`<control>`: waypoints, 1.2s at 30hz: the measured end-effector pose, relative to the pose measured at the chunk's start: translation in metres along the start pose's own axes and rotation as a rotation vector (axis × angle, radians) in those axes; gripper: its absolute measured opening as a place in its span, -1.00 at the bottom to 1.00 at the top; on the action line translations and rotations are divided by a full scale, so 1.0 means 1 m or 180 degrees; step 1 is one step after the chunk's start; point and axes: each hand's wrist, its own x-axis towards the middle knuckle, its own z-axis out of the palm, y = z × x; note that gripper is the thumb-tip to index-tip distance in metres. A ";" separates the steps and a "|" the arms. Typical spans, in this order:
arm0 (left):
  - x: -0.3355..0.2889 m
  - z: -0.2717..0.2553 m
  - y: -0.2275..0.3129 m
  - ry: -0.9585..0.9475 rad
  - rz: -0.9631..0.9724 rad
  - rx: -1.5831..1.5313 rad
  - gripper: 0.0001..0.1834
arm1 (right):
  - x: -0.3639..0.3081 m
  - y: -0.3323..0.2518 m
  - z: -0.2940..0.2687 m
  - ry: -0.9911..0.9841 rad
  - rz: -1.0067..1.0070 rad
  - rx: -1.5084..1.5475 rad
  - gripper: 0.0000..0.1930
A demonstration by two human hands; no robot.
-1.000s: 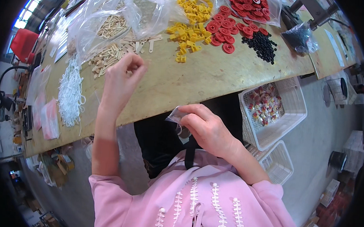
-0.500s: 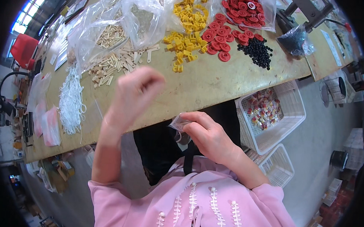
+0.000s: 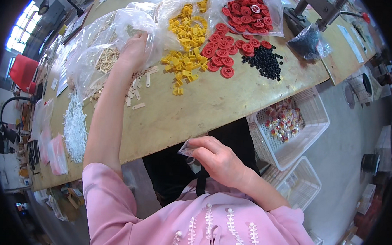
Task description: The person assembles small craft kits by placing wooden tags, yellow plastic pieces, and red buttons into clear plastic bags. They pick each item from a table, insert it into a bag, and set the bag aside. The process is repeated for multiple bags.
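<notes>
My left hand reaches far over the table into the mouth of a clear plastic bag. Its fingertips are hidden in the film, and what they touch there does not show. Held near my lap at the table's front edge, my right hand pinches a small clear plastic bag. Around my left forearm lie pale wooden pieces: flat sticks with a hole and short pegs inside a larger clear bag.
Yellow plastic parts, red wheels and small black rings lie in heaps. White strings are at left. A metal press stands at back right. White baskets sit right of the table, one holding small filled packets.
My left hand has moved forward, from above the near part of the table into the clear bag. My right hand still holds the small bag near my lap.
</notes>
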 end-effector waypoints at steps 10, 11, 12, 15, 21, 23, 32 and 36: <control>-0.047 -0.019 0.031 -0.0226 0.0154 -0.0834 -0.68 | -0.005 0.009 -0.002 0.0089 0.0049 -0.0004 -0.84; -0.053 -0.019 0.031 -0.0216 0.0154 -0.0930 -0.70 | -0.006 0.008 -0.002 0.0072 0.0056 -0.0011 -0.84; -0.058 -0.018 0.032 -0.0208 0.0157 -0.1028 -0.73 | -0.006 0.007 -0.003 0.0057 0.0065 -0.0021 -0.84; -0.063 -0.019 0.028 -0.0265 -0.0028 -0.1355 -0.76 | -0.005 0.006 -0.004 0.0042 0.0042 0.0011 -0.83; -0.077 -0.020 0.031 0.0729 -0.0743 -0.3049 -0.88 | -0.004 0.003 -0.005 0.0150 -0.0032 -0.0017 -0.79; -0.095 -0.041 0.059 0.0734 -0.0844 -0.3490 -0.83 | -0.005 0.004 -0.010 0.0231 0.0056 -0.0049 -0.78; -0.221 -0.095 0.148 -0.0973 0.0633 -0.3006 -0.66 | 0.011 -0.006 -0.021 0.0246 0.0018 -0.0038 -0.75; -0.230 -0.095 0.148 -0.0780 0.0470 -0.2976 -0.67 | 0.009 -0.008 -0.015 0.0144 0.0053 0.0035 -0.75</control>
